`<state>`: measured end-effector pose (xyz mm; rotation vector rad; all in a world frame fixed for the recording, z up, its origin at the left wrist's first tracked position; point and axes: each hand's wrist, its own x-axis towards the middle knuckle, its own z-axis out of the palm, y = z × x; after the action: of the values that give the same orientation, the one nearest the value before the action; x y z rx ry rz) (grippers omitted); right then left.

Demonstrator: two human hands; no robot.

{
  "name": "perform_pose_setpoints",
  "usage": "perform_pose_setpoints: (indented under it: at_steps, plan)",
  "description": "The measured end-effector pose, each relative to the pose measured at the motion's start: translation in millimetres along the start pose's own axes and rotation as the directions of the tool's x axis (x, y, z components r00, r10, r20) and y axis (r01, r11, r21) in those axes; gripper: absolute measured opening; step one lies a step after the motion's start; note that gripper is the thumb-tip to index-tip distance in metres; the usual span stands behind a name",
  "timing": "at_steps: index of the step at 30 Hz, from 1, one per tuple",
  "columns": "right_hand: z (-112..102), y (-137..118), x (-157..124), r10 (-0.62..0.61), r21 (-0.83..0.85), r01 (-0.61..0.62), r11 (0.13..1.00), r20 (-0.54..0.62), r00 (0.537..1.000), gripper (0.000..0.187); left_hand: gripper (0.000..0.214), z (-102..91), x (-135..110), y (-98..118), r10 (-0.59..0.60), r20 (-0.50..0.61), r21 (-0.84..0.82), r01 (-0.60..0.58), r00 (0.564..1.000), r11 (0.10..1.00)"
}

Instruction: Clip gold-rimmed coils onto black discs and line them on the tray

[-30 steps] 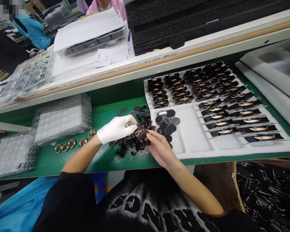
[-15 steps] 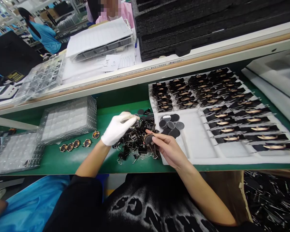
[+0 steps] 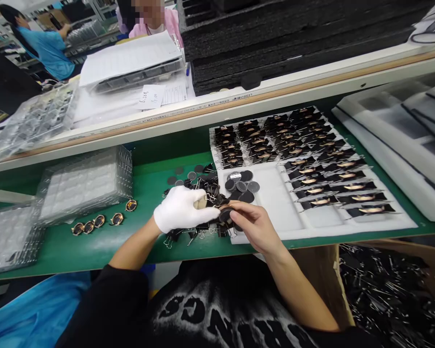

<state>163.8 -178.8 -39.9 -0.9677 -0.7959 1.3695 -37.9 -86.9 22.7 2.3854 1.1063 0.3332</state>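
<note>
My left hand [image 3: 179, 210], in a white glove, is curled over a heap of black binder clips [image 3: 203, 232]. Its fingertips meet the left edge of a dark round disc [image 3: 225, 214]; whatever else lies between its fingers is hidden. Bare, my right hand [image 3: 257, 224] pinches that disc between thumb and fingers, with a gold-brown edge showing behind it. To the right of the heap, loose dark and clear discs [image 3: 241, 186] lie on a white foam tray [image 3: 275, 193]. More grey discs [image 3: 192, 176] are scattered on the green bench behind the clips.
Rows of clipped gold-edged pieces [image 3: 315, 191] fill the tray's back and right side. Several round gold-rimmed pieces [image 3: 99, 221] lie at left beside stacked clear plastic trays [image 3: 87, 181]. A white shelf edge [image 3: 137, 123] crosses behind. A box of clips [image 3: 387, 290] stands low right.
My left hand has come down and right from the back of the clip heap to meet the disc in my right hand. The camera view has shifted to the right.
</note>
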Motion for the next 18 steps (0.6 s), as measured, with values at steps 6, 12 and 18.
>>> perform_pose_setpoints:
  at_steps: [6,12,18]
  plan:
    - [-10,-14,-3,0.019,-0.104,-0.008,0.995,0.108,0.994,0.016,0.045,-3.1,5,9,0.055,0.081,0.07,-0.061,0.995,0.996]
    - [-19,-16,-5,0.013,-0.151,0.019,0.988,0.208,0.978,0.019,0.037,-1.4,11,11,0.086,0.191,-0.108,-0.066,0.978,0.992]
    - [-23,-18,-6,-0.011,-0.214,0.06,0.975,0.226,0.974,0.017,0.039,4.0,9,14,0.043,0.16,0.058,-0.052,0.986,0.997]
